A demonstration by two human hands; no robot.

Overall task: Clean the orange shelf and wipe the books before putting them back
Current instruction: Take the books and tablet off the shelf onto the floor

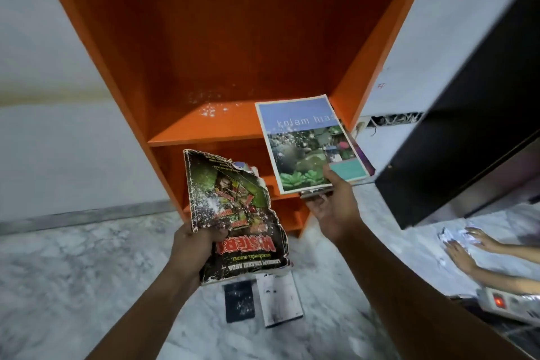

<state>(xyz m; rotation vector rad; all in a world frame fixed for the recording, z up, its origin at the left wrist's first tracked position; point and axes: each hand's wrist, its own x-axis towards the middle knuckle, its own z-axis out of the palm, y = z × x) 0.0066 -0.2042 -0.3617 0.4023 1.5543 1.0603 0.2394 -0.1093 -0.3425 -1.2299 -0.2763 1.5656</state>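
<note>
The orange shelf point(222, 47) stands against the white wall, its upper board point(204, 130) bare except for white dust specks at the back. My left hand point(193, 251) grips a torn, dusty magazine with a red title point(233, 213) by its lower left edge, in front of the lower compartments. My right hand point(333, 207) holds a small stack of books at its near edge; the top one is a blue and green "kolam hias" book point(309, 143), tilted over the right end of the upper board.
Two books, a dark one point(239, 301) and a white one point(282, 299), lie on the marble floor below my hands. A black cabinet point(467, 114) juts in at the right. Another person's hands point(467, 248) press a shiny sheet on the floor at the right, near a white device with a red light point(499, 301).
</note>
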